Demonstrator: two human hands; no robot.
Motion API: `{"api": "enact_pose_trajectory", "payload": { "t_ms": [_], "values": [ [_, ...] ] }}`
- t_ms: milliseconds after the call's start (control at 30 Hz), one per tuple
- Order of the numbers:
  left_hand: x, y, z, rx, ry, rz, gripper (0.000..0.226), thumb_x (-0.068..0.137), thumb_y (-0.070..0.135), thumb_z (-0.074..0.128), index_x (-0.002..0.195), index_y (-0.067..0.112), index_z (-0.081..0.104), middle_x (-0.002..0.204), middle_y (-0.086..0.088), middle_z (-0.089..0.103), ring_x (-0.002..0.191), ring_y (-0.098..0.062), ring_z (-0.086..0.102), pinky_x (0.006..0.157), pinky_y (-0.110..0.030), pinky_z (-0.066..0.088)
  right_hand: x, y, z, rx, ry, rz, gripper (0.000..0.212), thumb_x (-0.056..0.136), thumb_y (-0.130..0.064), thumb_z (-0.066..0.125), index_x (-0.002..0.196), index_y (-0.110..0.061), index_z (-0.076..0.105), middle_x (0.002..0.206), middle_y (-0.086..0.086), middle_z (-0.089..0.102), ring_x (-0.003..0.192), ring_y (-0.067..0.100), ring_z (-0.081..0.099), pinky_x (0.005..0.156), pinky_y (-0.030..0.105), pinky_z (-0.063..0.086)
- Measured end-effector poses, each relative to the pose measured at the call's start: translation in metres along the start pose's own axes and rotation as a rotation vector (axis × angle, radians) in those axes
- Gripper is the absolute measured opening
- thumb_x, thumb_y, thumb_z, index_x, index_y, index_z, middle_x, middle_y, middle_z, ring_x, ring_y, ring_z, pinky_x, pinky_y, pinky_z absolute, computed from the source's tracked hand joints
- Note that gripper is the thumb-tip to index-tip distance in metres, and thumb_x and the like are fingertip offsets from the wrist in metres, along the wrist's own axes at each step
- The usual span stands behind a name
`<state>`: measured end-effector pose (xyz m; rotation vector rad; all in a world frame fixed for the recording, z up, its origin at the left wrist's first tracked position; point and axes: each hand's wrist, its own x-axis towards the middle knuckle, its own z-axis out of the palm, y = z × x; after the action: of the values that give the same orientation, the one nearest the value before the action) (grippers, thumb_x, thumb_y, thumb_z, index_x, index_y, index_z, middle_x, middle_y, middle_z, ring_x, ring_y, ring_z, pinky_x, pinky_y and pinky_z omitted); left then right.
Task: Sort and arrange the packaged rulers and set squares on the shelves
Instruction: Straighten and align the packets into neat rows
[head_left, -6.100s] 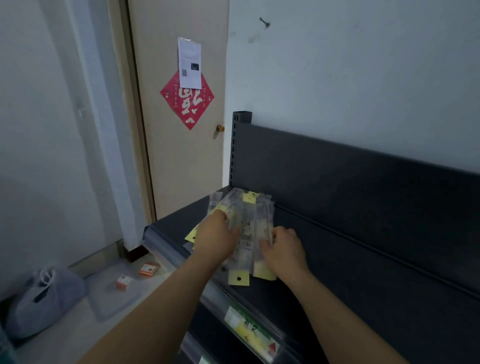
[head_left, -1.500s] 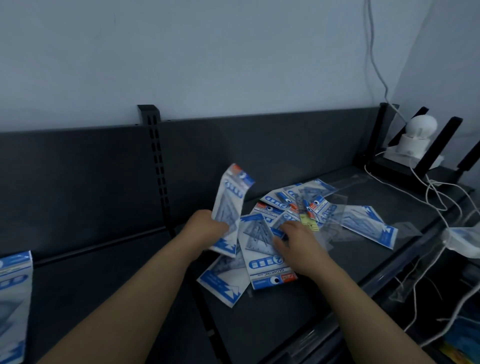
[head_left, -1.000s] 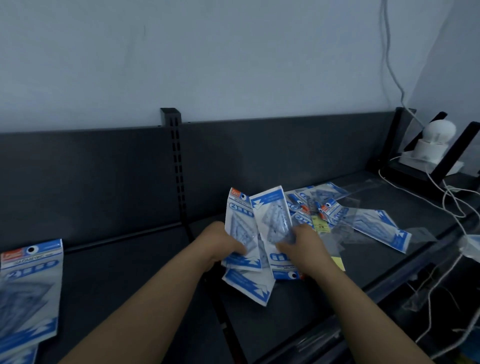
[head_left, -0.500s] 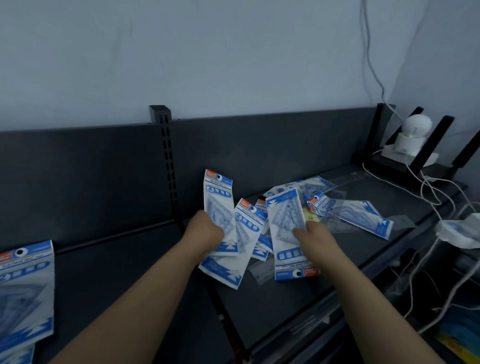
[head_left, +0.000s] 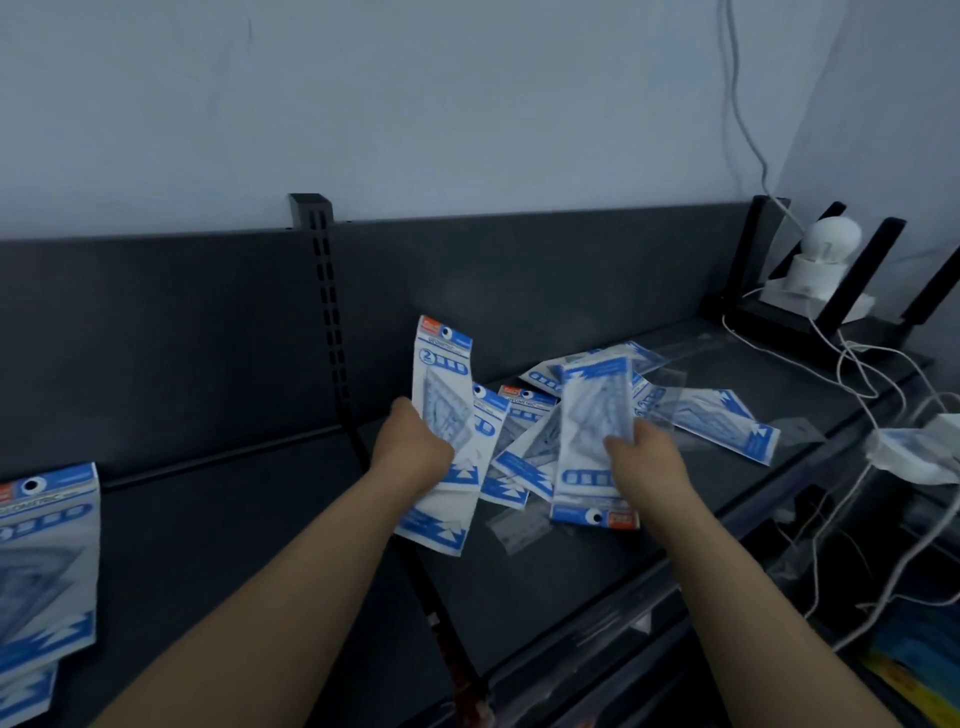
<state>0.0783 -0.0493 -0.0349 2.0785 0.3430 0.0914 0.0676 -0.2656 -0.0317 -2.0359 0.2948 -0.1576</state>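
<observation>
Packets (head_left: 444, 395) of set squares stood in our left hand (head_left: 413, 449), fingers curled round them. Our right hand (head_left: 641, 457) had just lifted another packet (head_left: 595, 431) off the pile (head_left: 717, 415) on the shelf (head_left: 545, 571), pinching it; we judged the gathering continued.

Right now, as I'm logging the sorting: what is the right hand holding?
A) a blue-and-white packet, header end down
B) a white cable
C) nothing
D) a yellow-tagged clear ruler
A: the right hand pinches a blue-and-white packet, its eye-logo header at the lower end.
</observation>
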Motion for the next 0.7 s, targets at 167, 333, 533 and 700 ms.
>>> {"api": "enact_pose_trajectory", "payload": {
  "t_ms": [167,333,533,700],
  "values": [
    [0.002,0.012,0.003,-0.204,-0.091,-0.114,0.042,0.078,0.004,0.073,0.117,0.005,0.058,0.110,-0.013,0.064,0.095,-0.028,0.062,0.072,-0.035,0.052,0.020,0.007,-0.018,-0.023,0.060,0.043,0.026,0.095,-0.007,0.043,0.117,-0.003,0.057,0.101,0.014,0.061,0.081,0.026,0.056,0.068,0.033,0.044],
    [-0.004,0.034,0.044,-0.016,-0.135,-0.005,0.036,0.082,0.006,0.068,0.116,0.004,0.058,0.118,-0.010,0.062,0.099,-0.023,0.059,0.077,-0.029,0.045,0.029,0.009,-0.020,-0.158,-0.057,0.035,0.024,0.093,-0.007,0.049,0.113,0.001,0.060,0.095,0.015,0.060,0.080,0.027,0.055,0.056,0.028,0.038],
    [-0.005,0.049,0.063,0.214,-0.115,-0.030,0.050,0.079,0.012,0.073,0.120,0.004,0.047,0.124,-0.011,0.055,0.110,-0.027,0.058,0.077,-0.028,0.044,0.037,0.015,-0.031,-0.183,-0.071,0.008,0.020,0.093,-0.007,0.049,0.109,-0.001,0.059,0.091,0.010,0.058,0.070,0.019,0.052,0.047,0.023,0.033],
    [-0.005,0.053,0.065,0.166,-0.209,-0.053,0.050,0.073,0.011,0.079,0.113,0.009,0.050,0.114,-0.007,0.057,0.094,-0.021,0.057,0.071,-0.029,0.045,0.040,0.014,-0.030,-0.141,-0.144,-0.035,0.017,0.094,-0.008,0.047,0.106,-0.008,0.059,0.091,0.008,0.059,0.065,0.012,0.052,0.045,0.022,0.033]
  ]
}}
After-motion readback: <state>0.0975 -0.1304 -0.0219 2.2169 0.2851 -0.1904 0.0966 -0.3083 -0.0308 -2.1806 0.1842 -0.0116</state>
